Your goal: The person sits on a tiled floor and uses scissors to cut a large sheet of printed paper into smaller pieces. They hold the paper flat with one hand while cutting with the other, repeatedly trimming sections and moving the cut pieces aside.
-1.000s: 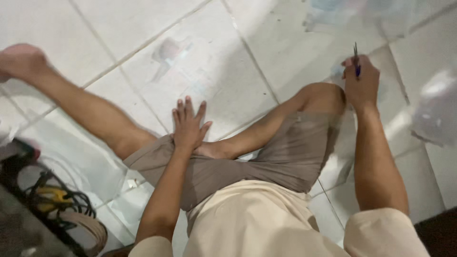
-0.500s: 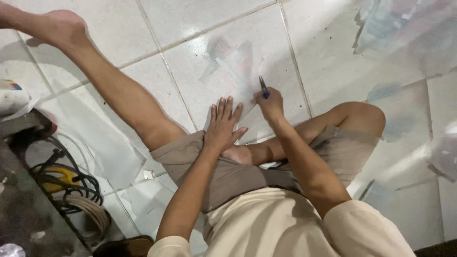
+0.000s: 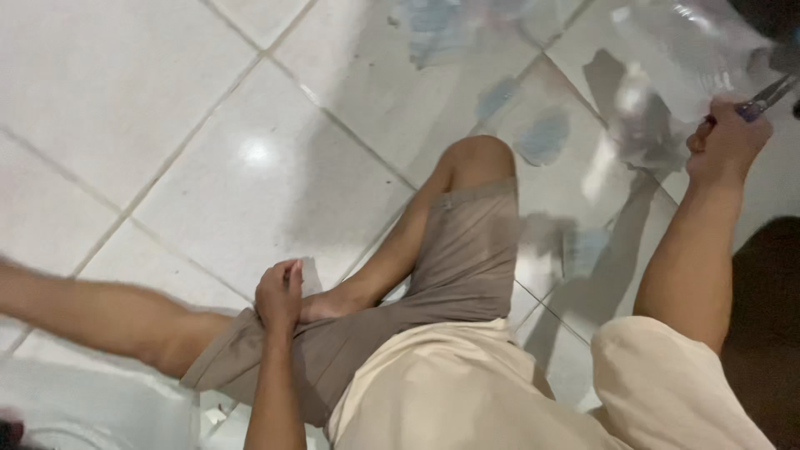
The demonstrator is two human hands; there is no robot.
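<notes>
Seated on white tiled floor [image 3: 167, 108], legs spread, view from above. Right hand [image 3: 727, 143] raised out to far right, fist closed around a small pointed tool [image 3: 762, 100] with bluish grip and metal tips, looks like pliers or snips, blurred; tool pokes up-right, close to top-right frame edge. Left hand [image 3: 279, 293] curled loosely, resting on the grey shorts [image 3: 433, 292] at inner thigh, holding nothing visible, fingers bent in. Bent right knee [image 3: 479, 158] mid-frame between the two hands; left leg [image 3: 108, 312] stretched out to left edge. Clear plastic sheet or bag [image 3: 683, 50] on floor just beyond right hand, top right, crumpled, glare on it. Wide bare tile upper left, well apart from both hands. Dark area [image 3: 767, 317] at right edge beside right forearm, cannot tell what. Dark object at bottom-left corner [image 3: 10, 433], mostly cut off. Cream shirt [image 3: 467, 392] fills bottom centre.
</notes>
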